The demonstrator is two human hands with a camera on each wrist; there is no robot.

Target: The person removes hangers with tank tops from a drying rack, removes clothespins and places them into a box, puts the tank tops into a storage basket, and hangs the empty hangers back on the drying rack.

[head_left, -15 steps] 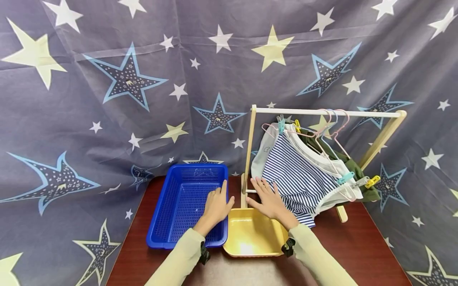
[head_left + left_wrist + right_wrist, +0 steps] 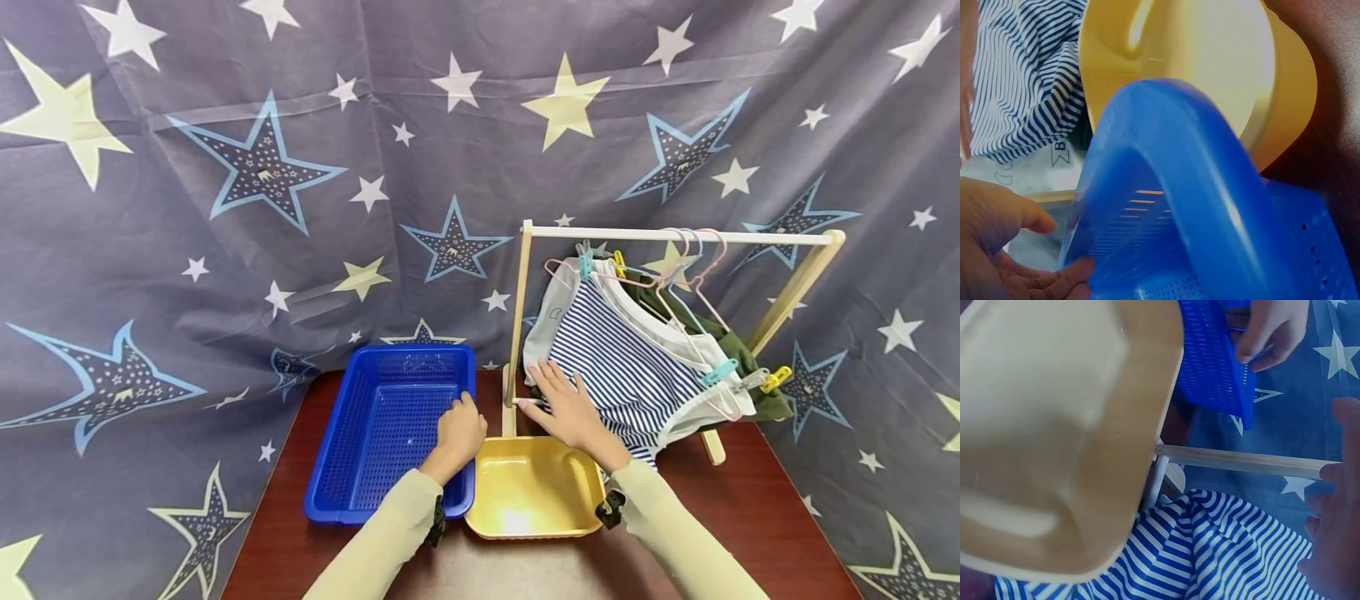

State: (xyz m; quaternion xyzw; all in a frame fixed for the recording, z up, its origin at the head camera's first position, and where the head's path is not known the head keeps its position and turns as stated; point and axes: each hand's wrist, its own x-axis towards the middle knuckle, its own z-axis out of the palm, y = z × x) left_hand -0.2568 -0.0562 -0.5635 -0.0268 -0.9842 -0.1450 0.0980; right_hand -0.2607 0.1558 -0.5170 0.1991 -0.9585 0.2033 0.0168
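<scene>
My left hand (image 2: 459, 435) is at the right long rim of a blue perforated plastic basket (image 2: 322, 467). Its fingers curl over the rim, and in the left wrist view the fingertips (image 2: 1079, 275) lie against the basket's inner side with the thumb (image 2: 1038, 219) on the other side. Straight and spread, the fingers of my right hand (image 2: 570, 417) hover by the rack's low rail, in front of a blue-and-white striped garment (image 2: 622, 350). Between the forearms sits a shallow yellow tray (image 2: 536, 492) that holds nothing.
A wooden clothes rack (image 2: 517, 317) with a white top bar (image 2: 600, 234) stands at the right. Pink and blue hangers (image 2: 697, 275) carry white and dark green garments (image 2: 765, 400), clipped with teal, grey and yellow clothespins (image 2: 720, 372). A star-patterned cloth (image 2: 450, 125) hangs behind the red-brown table (image 2: 277, 500).
My left hand's fingers, straight and pointing forward before, have curled down at the basket's rim. The right hand has hardly moved and stays spread.
</scene>
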